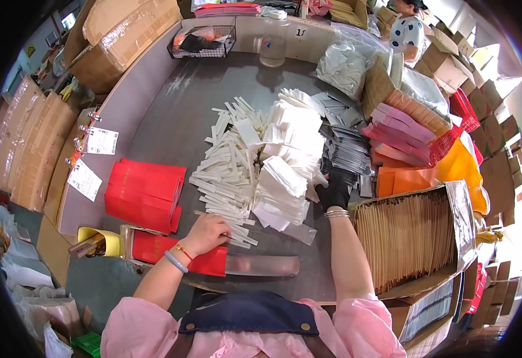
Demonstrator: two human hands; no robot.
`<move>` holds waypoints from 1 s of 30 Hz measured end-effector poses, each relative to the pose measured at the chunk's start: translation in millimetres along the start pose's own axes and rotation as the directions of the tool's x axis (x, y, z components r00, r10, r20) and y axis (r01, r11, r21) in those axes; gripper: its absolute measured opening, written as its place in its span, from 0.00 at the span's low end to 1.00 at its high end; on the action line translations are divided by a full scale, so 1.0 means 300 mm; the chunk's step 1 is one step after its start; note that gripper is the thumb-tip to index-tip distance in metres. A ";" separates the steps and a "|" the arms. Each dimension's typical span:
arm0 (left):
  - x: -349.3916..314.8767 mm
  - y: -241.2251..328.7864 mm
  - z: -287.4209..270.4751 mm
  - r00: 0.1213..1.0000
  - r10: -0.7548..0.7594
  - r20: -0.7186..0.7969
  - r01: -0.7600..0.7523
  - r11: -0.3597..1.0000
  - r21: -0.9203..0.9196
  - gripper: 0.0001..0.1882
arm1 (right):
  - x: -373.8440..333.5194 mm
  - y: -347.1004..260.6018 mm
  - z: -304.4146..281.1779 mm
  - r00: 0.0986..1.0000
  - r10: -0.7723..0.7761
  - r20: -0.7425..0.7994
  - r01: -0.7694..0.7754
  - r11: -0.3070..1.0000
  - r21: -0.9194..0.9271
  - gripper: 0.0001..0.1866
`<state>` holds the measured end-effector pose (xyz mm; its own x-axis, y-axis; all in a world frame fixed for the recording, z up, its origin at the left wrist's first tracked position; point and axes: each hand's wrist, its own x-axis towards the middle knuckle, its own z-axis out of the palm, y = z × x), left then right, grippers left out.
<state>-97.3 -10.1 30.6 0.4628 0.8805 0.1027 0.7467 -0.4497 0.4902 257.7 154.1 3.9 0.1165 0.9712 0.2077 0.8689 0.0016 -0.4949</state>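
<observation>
On the table [177, 122], a bottle [273, 48] stands by the far edge, a basket [213, 52], contents unclear, in the far-left corner; strips [228, 170] lie left of papers [293, 134], right of envelopes [143, 194].

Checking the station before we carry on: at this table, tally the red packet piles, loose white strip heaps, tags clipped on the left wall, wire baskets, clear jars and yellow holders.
Red packet piles: 2
White strip heap: 1
Clipped tags: 2
Wire basket: 1
Clear jar: 1
Yellow holder: 1
Total: 8
</observation>
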 end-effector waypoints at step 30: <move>-0.011 0.114 -0.090 0.959 -0.272 -0.085 0.242 0.934 -0.263 0.05 | -0.363 -0.236 -0.426 0.882 -0.299 0.365 0.112 0.884 0.453 0.19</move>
<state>-86.1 -24.4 70.4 0.1999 0.9791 0.0385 0.6838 -0.1676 0.7102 244.8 17.9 124.1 -0.3324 0.9428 0.0234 0.5635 0.2184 -0.7967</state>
